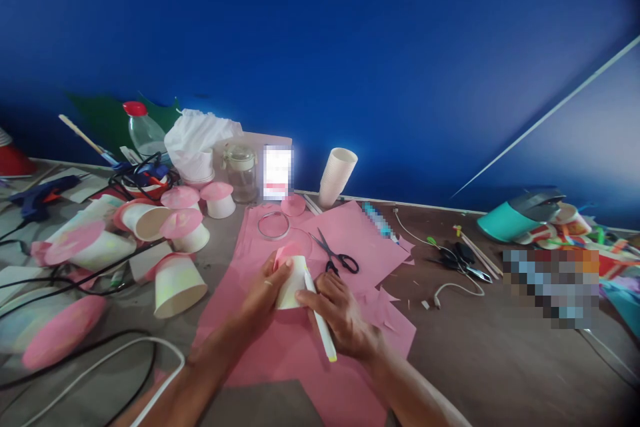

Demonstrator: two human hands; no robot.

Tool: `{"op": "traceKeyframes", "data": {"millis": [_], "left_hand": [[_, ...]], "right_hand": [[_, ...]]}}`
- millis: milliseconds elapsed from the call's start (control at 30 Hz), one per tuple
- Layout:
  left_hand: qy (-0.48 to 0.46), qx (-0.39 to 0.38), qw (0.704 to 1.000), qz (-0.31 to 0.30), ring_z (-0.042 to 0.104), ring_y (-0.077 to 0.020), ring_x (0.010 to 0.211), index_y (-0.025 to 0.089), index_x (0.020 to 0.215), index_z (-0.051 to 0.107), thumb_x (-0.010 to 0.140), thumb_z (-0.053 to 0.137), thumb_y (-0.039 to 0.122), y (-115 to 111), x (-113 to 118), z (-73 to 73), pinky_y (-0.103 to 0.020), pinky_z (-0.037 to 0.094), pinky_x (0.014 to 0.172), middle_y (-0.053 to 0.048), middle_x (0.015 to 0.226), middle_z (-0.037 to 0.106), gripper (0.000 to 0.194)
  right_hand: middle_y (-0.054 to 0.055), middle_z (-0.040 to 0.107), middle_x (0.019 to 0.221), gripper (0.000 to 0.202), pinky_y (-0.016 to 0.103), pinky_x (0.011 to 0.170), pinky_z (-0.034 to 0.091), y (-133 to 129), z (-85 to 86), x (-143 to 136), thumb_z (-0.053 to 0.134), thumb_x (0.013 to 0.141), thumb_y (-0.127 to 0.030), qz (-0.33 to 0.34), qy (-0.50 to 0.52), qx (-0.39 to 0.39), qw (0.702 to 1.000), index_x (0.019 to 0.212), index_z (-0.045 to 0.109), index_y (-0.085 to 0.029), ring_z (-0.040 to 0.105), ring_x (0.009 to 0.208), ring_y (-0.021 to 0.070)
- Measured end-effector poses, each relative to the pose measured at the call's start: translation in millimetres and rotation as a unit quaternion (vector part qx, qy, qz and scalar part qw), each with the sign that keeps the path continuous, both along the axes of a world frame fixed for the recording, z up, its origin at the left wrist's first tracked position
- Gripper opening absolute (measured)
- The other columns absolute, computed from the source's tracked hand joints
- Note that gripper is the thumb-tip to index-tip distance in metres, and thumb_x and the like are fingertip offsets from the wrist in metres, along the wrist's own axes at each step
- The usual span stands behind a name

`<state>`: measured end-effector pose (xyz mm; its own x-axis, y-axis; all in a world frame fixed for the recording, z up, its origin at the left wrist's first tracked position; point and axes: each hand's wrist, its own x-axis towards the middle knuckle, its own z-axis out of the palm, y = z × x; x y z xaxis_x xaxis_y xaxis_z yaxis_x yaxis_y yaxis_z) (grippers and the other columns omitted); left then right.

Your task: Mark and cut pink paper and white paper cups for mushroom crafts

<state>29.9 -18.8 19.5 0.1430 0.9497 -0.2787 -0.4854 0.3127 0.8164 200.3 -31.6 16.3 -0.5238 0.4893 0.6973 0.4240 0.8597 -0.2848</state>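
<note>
My left hand is closed round a small white paper cup with pink paper at its top end. In my right hand is a white marker with a yellow end pointing down toward me; its upper end meets the cup's side. My right thumb also touches the cup. Under both hands lie sheets of pink paper. Black-handled scissors rest half spread on the paper just beyond my right hand. A ring of wire or tape lies farther back.
Several cups with pink paper discs, such as one cup, crowd the left side among black cables. A glass jar, a bright screen and a stack of paper cups stand by the blue wall. Pliers and a teal container are at right.
</note>
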Motion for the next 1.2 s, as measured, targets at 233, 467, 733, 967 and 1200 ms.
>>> {"op": "traceKeyframes", "data": {"millis": [233,467,733,967,1200], "left_hand": [[0.023,-0.023,0.999,0.010,0.058,-0.0151,0.052,0.021,0.085,0.060,0.078,0.075,0.048,1,-1,5.1,-0.024,0.043,0.046,0.002,0.064,0.064,0.032],[0.020,-0.011,1.000,-0.001,0.060,-0.0161,0.053,0.020,0.087,0.060,0.079,0.072,0.049,1,0,4.5,-0.025,0.044,0.049,0.000,0.065,0.067,0.033],[0.020,-0.026,0.999,0.015,0.061,-0.0175,0.056,0.022,0.090,0.063,0.076,0.075,0.048,3,2,0.3,-0.027,0.044,0.051,-0.001,0.068,0.068,0.032],[0.030,-0.021,0.999,0.021,0.059,-0.0173,0.055,0.022,0.098,0.062,0.074,0.077,0.044,4,2,-2.7,-0.027,0.043,0.051,0.001,0.066,0.065,0.036],[0.029,-0.011,0.999,0.004,0.057,-0.0162,0.055,0.023,0.108,0.058,0.077,0.074,0.045,3,1,-4.1,-0.025,0.043,0.050,0.004,0.068,0.061,0.041]], "right_hand": [[0.003,0.063,0.089,0.035,0.037,0.076,0.051,-7,-0.8,1,0.047,0.101,-0.040,0.017,0.250,-0.273,0.929,0.134,0.052,-0.029,0.062,0.080,0.0207],[-0.001,0.057,0.060,0.051,0.034,0.064,0.047,-6,-1.4,-5,0.045,0.097,-0.064,0.064,0.354,-0.409,0.839,0.096,0.074,-0.022,0.054,0.057,0.0172],[-0.005,0.049,0.054,0.049,0.026,0.050,0.033,-8,3.1,-4,0.057,0.089,-0.067,0.041,0.327,-0.472,0.818,0.083,0.068,-0.019,0.041,0.046,0.0103],[-0.005,0.047,0.056,0.048,0.025,0.048,0.031,-9,6.8,-4,0.058,0.088,-0.067,0.063,0.309,-0.500,0.807,0.079,0.065,-0.020,0.038,0.046,0.0097],[-0.006,0.046,0.051,0.045,0.025,0.048,0.031,-7,1.2,-5,0.058,0.089,-0.064,0.032,0.332,-0.478,0.813,0.079,0.066,-0.021,0.038,0.045,0.0103]]}}
